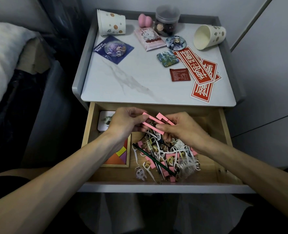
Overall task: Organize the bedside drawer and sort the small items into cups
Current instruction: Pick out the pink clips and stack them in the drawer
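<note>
Currently, risk one: the thin flat pink angled pieces (154, 119) are held only by fingertip pinches, and a slack pinch drops them back into the tangled heap of white floss picks, pens and pink bits (167, 154) below. Risk two: the dotted paper cup on its side (209, 37) would likely roll or spill if you load it before righting it. Your left hand (124, 122) pinches one end and your right hand (182, 129) the other. The pieces hang between them over the open wooden drawer (224, 132), well apart from that cup.

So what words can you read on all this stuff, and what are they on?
"HONKAI STAR RAIL": on the blue badge packet.
Red stickers: big Chinese characters, upside down; I cannot read them.
Dark red sachet and pink packet: print too small or blurred.
</note>
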